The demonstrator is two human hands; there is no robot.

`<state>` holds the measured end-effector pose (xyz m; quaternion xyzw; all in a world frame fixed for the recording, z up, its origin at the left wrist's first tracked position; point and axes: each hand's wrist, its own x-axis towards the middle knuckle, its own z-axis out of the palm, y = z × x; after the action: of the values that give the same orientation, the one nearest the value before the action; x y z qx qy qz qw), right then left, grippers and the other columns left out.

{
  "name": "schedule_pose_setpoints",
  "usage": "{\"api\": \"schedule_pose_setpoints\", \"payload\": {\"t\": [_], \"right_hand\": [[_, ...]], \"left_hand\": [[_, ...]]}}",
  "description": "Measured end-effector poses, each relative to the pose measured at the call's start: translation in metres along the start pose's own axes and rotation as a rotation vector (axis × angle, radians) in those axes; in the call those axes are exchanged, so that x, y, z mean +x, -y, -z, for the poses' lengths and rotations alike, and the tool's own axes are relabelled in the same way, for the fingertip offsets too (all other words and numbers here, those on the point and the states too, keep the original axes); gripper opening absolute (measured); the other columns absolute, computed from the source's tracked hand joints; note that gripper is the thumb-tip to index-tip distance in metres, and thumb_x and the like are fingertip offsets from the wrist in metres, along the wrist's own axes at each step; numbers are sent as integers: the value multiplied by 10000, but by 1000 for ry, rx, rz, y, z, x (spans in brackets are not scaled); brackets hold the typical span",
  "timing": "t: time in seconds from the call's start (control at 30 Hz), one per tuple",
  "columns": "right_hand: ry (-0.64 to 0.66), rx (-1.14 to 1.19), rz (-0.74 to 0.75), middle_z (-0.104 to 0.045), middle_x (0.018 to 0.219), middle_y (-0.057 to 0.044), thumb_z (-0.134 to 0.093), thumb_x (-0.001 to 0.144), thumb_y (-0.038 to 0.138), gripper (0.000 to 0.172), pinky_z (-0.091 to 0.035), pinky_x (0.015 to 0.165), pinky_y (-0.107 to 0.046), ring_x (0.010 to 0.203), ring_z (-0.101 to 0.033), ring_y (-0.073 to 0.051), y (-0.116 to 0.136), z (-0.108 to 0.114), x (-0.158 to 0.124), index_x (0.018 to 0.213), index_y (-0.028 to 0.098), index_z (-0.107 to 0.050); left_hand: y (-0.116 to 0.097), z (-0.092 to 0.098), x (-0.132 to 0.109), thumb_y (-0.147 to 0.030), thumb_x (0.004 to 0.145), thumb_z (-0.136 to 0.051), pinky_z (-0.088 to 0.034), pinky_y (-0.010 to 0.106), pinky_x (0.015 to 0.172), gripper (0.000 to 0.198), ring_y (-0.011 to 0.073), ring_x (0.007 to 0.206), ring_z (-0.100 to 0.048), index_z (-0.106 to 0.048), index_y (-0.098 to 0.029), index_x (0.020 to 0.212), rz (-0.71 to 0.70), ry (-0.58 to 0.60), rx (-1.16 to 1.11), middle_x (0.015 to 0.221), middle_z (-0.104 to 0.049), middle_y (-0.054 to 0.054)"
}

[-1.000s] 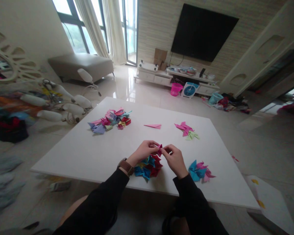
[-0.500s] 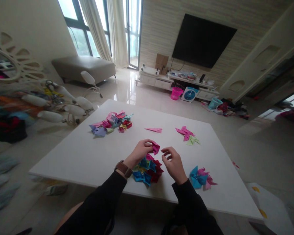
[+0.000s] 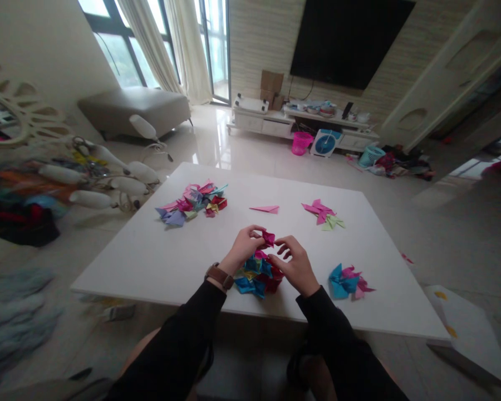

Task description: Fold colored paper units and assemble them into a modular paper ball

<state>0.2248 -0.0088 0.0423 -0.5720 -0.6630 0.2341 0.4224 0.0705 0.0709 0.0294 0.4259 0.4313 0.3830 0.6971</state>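
My left hand (image 3: pixel 247 244), with a brown watch strap on its wrist, pinches a small magenta folded paper piece (image 3: pixel 269 239). On the right, my right hand (image 3: pixel 295 264) has its fingers curved and apart, with the fingertips close to that piece's right edge; whether they touch it I cannot tell. Just below both hands sits a cluster of folded paper pieces (image 3: pixel 253 285) in blue, red, yellow and pink, partly covered by the hands. Beyond them a flat, pointed pink folded paper (image 3: pixel 265 209) lies on the white table (image 3: pixel 183 256).
A large heap of mixed-colour paper foldings (image 3: pixel 192 203) lies at the table's far left. Pink and green foldings (image 3: pixel 320 213) are at the far right, and blue and pink ones (image 3: pixel 345 282) at the near right. A lamp with several white shades (image 3: pixel 129 184) stands beyond the left edge.
My right hand has come nearer to the magenta piece, which now shows a more opened shape and is turned differently. The whole view has tilted slightly downward.
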Motion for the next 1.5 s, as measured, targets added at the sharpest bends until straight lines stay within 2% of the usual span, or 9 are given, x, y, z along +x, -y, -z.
{"api": "schedule_pose_setpoints", "payload": {"t": [0.27, 0.4, 0.57, 0.67, 0.8, 0.93, 1.1, 1.3, 1.5], "right_hand": [[-11, -35, -2, -666, 907, -33, -650, 897, 219, 32, -493, 624, -277, 741, -625, -158, -7, 3, 2, 926, 206, -657], [-54, -50, -5, -688, 870, -39, -631, 906, 224, 60, -496, 621, -271, 747, -645, -164, -10, 7, 4, 874, 199, -674], [-55, -91, -35, -716, 845, -45, -635, 893, 246, 90, -502, 646, -286, 710, -640, -166, -12, 12, 5, 847, 196, -694], [-35, -110, -61, -727, 834, -44, -631, 884, 247, 94, -503, 673, -298, 713, -644, -171, -11, 11, 4, 848, 198, -703], [60, -110, -57, -723, 800, -27, -624, 866, 211, 88, -495, 688, -294, 703, -640, -164, -10, 8, 2, 826, 203, -701], [258, -169, 26, -706, 788, -16, -630, 835, 120, 118, -463, 709, -277, 715, -618, -156, -7, 2, -4, 805, 208, -701], [441, -289, 74, -702, 816, -24, -653, 854, 98, 132, -410, 703, -257, 739, -612, -162, -5, -17, -12, 799, 209, -698], [501, -346, 134, -711, 847, -28, -668, 893, 142, 110, -384, 700, -259, 768, -627, -171, -13, -40, -12, 812, 213, -691], [511, -417, 144, -681, 807, -17, -671, 885, 157, 114, -345, 639, -260, 727, -594, -166, -14, -51, -9, 789, 217, -682]], "left_hand": [[1, -7, 1, 1, 737, -683, -599, 292, 717, 392, 133, 628, -693, -678, -111, 1113, -17, 49, 8, 685, -649, -11], [1, -5, 2, -53, 774, -692, -601, 326, 767, 401, 153, 666, -713, -661, -112, 1169, 14, 103, 31, 702, -661, 2], [-2, 5, 3, -178, 819, -718, -582, 357, 804, 415, 188, 807, -728, -628, -136, 1222, 51, 180, 115, 929, -726, 95], [-5, 13, 2, -243, 828, -729, -569, 364, 846, 371, 188, 885, -712, -662, -146, 1179, 7, 204, 142, 1068, -716, 124], [-8, 21, 1, -301, 820, -731, -552, 329, 799, 264, 185, 875, -687, -712, -140, 1029, -32, 216, 239, 1001, -722, 102], [-9, 28, 2, -341, 850, -657, -523, 298, 730, 223, 184, 840, -681, -689, -134, 926, -7, 108, 297, 973, -712, 100], [-9, 33, 3, -281, 832, -607, -496, 282, 706, 178, 172, 793, -678, -666, -138, 921, 1, 7, 299, 930, -708, 88], [-10, 33, 3, -224, 814, -591, -502, 281, 709, 153, 164, 771, -679, -664, -140, 918, -13, 9, 279, 900, -695, 75], [-5, 31, 0, -185, 809, -594, -502, 275, 680, 125, 163, 724, -681, -667, -145, 902, -23, 38, 337, 878, -700, 79]]}}
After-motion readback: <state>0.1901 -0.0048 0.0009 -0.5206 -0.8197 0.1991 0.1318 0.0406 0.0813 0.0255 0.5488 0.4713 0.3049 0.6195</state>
